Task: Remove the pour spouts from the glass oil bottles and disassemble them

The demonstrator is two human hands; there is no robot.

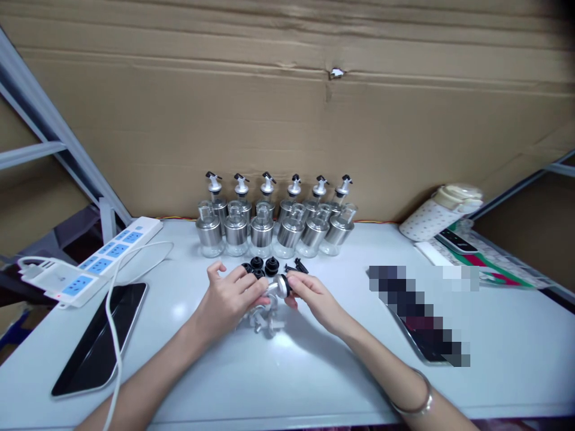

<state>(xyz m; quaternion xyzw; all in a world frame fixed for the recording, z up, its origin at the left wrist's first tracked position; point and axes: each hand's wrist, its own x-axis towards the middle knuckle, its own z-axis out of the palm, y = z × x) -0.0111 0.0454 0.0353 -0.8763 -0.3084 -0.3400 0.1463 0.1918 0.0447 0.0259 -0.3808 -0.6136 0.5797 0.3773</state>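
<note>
A silver bottle pourer top [281,286] with a black stopper end is held between my hands, above the middle of the table. The fingers of my left hand [233,296] are closed on its narrow silver end. My right hand [312,293] pinches the black end between thumb and fingers. Just below lie several loose silver and clear pourer parts [269,323], partly covered by my left hand. Black ribbed stoppers [272,266] are grouped behind my fingers, and small black flip caps [300,265] lie beside them to the right.
Several open glass bottles [262,230] with steel sleeves stand in a front row; behind them are bottles with pourers [294,187]. A power strip [108,257], cable and dark tablet [103,335] lie left. A blurred-out device [417,317] and a spotted flask [435,212] are right.
</note>
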